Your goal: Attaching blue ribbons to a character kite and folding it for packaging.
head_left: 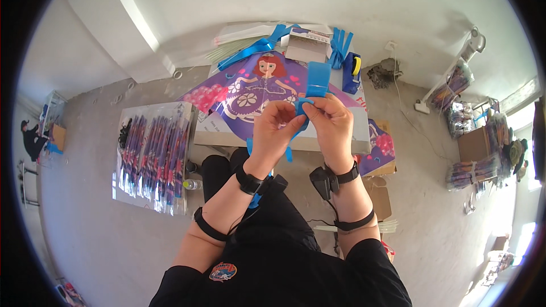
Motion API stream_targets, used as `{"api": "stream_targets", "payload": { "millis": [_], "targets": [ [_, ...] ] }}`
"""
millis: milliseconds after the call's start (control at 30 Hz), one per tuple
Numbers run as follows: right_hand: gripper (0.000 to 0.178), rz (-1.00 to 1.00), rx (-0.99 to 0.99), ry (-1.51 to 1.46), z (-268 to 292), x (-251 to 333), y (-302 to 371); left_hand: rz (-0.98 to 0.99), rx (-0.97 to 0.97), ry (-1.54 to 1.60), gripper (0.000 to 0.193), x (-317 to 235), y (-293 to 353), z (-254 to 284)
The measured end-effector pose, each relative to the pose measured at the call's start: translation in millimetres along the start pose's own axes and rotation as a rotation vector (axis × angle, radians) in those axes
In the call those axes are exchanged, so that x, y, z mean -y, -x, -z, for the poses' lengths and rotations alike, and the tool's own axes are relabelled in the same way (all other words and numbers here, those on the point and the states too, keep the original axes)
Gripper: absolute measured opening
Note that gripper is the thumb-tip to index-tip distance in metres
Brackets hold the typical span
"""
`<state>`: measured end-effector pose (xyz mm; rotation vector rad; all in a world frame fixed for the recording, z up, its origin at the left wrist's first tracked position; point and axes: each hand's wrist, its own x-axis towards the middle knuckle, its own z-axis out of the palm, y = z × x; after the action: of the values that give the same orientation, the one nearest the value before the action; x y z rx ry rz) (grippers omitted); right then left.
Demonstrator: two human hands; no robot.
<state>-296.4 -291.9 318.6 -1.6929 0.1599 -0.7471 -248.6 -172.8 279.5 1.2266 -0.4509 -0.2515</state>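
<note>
Above the near part of the table, my left hand (274,127) and my right hand (331,120) are close together, fingertips pinching a blue ribbon (318,77). A wide loop of the ribbon stands up beyond my fingers, and loose ends hang down below them. Both hands are closed on it; the fingers hide the exact place where it is folded or joined. Beneath and beyond my hands, a purple kite sheet (248,101) printed with a red-haired cartoon princess lies spread on the table (219,136).
Behind the sheet lie more blue ribbons (245,53), a white box (307,45) and a blue tape dispenser (352,73). At left, wrapped purple bundles (151,156) lie beside a bottle (192,184). More bundles (471,174) stand at right. Another person (35,141) sits far left.
</note>
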Motion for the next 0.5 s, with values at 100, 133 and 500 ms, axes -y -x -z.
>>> {"api": "stream_targets", "payload": {
  "millis": [100, 133, 500],
  "targets": [
    [0.012, -0.007, 0.016, 0.003, -1.1, 2.3, 2.0, 0.149, 0.099, 0.093, 0.014, -4.7, 5.0, -0.4],
    [0.012, -0.018, 0.037, 0.005, -1.2, 4.8, 2.8, 0.15, 0.101, 0.093, 0.014, -7.5, 6.3, 0.9],
    [0.027, -0.223, 0.232, -0.479, 1.9, 35.0, -0.7, 0.143, 0.379, 0.187, 0.016, -19.1, 13.1, 50.2]
  ]
}}
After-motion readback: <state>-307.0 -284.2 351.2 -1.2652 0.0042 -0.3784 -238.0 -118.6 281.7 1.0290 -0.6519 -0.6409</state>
